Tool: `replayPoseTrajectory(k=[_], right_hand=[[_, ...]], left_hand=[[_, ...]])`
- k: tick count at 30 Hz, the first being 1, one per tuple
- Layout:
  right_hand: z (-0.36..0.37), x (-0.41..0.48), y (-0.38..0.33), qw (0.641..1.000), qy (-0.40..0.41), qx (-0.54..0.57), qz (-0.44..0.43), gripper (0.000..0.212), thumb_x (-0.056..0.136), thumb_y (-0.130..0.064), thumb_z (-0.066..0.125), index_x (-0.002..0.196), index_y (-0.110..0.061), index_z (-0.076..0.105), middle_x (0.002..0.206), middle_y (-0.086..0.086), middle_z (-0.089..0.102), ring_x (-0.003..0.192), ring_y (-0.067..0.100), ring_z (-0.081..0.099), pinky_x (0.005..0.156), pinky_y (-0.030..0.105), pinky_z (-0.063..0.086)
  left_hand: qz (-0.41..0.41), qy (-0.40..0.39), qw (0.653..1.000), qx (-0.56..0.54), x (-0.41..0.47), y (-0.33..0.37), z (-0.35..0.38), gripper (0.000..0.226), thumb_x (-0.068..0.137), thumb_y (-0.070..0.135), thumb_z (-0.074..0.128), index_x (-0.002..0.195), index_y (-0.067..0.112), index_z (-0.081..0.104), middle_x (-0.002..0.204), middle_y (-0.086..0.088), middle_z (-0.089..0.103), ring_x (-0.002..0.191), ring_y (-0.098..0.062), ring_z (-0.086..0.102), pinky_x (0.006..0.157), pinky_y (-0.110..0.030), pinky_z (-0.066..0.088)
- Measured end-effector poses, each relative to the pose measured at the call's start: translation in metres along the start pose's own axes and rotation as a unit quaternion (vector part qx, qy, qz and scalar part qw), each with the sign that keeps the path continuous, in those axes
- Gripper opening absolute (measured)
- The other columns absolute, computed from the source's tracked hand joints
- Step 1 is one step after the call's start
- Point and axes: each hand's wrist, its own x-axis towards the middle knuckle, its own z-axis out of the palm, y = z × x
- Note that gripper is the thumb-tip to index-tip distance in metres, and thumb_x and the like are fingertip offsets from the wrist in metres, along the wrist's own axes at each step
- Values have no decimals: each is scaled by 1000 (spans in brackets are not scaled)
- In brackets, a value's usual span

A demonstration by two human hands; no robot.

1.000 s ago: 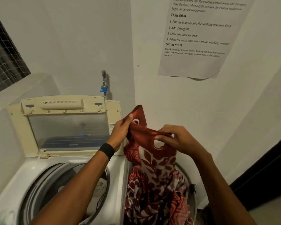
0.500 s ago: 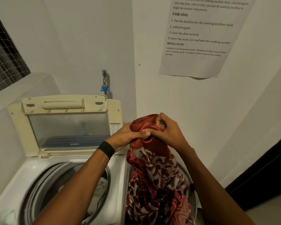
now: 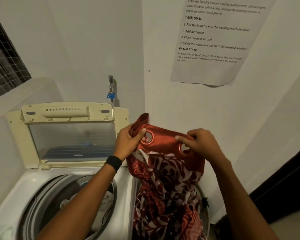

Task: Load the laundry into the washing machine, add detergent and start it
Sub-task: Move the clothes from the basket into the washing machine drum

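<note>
A red curtain [image 3: 164, 184] with a white leaf pattern and round eyelets hangs down into a laundry basket [image 3: 204, 201] to the right of the washing machine [image 3: 123, 181]. My left hand [image 3: 128, 141] grips the gathered left end of its red top band. My right hand [image 3: 199, 142] pinches the band farther right, beside an eyelet, and the band is stretched between both hands. The machine's cream lid [image 3: 68, 134] stands raised. Pale clothes [image 3: 104, 205] lie in the open drum, partly hidden by my left forearm.
A tap with a blue fitting [image 3: 110, 90] sticks out of the wall behind the machine. A printed task sheet [image 3: 215, 38] hangs on the right wall. A meshed window [image 3: 3, 63] is at the left, a dark doorway [image 3: 287, 184] at the right.
Half a second ago both hands were bunched together on the band. Now they have moved apart, with the band spread out between them and another eyelet showing.
</note>
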Motion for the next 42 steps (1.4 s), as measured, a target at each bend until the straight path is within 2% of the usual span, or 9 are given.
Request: replayPoseTrajectory(k=[3, 6, 13, 19, 25, 29, 32, 36, 42], right_hand=[[14, 3, -27, 985, 133, 62, 88, 60, 90, -54, 67, 55, -14, 39, 47, -2, 42, 50, 21, 46, 55, 33, 36], [38, 3, -50, 957, 158, 172, 172, 51, 91, -51, 65, 61, -17, 41, 55, -3, 50, 57, 18, 51, 61, 33, 40], [64, -15, -62, 919, -28, 364, 150, 29, 88, -44, 76, 103, -20, 71, 93, -3, 75, 85, 12, 73, 69, 21, 56], [79, -20, -53, 926, 40, 352, 133, 22, 86, -38, 80, 97, -20, 73, 91, -9, 74, 81, 4, 71, 68, 15, 53], [86, -26, -52, 948, 43, 309, 66, 25, 92, -37, 74, 113, -23, 67, 103, -14, 69, 90, -8, 64, 71, 5, 49], [91, -31, -55, 954, -10, 299, 32, 35, 94, -41, 70, 125, -40, 55, 116, -16, 58, 105, 0, 61, 82, 14, 55], [96, -38, -58, 949, -57, 311, 11, 53, 89, -42, 76, 135, -37, 49, 124, -20, 55, 110, -1, 61, 88, 17, 56], [105, -40, -56, 935, 29, 350, 47, 36, 90, -31, 77, 119, -32, 55, 113, -17, 68, 100, 7, 71, 86, 33, 63], [102, -39, -48, 890, 95, 440, 75, 24, 93, -15, 73, 116, -21, 65, 110, -3, 72, 101, 15, 72, 81, 31, 63]], left_hand=[[-6, 52, 999, -10, -8, 0, 23, 13, 93, 46, 71, 99, 34, 70, 94, 7, 77, 90, -9, 73, 87, -40, 61], [-23, 51, 995, -86, -21, 1, 46, 17, 94, 43, 70, 104, 30, 72, 96, 5, 78, 91, -8, 75, 88, -41, 62], [-30, 147, 984, -99, -29, -8, 53, 8, 96, 44, 68, 101, 43, 62, 102, 7, 71, 98, -8, 69, 87, -30, 59], [-195, -80, 935, -284, -34, 7, 32, 50, 99, 59, 48, 130, 24, 67, 120, -6, 75, 112, -22, 71, 97, -42, 57], [-221, -132, 923, -288, -23, 6, 18, 36, 101, 33, 60, 128, 10, 66, 121, -15, 74, 118, -30, 68, 101, -44, 55], [-185, -110, 950, -226, -24, -1, 22, 33, 96, 30, 68, 125, 14, 69, 118, -9, 75, 116, -28, 69, 105, -47, 53], [-159, -70, 955, -240, -29, 1, 29, 40, 89, 41, 72, 125, 23, 70, 116, -3, 76, 112, -24, 71, 100, -46, 57], [-140, -60, 962, -228, -36, 4, 39, 41, 96, 55, 55, 124, 29, 70, 115, 1, 77, 110, -19, 72, 99, -42, 57], [-151, -21, 965, -216, -36, 2, 39, 40, 106, 46, 45, 111, 19, 74, 103, -7, 79, 94, -18, 77, 74, -28, 60]])
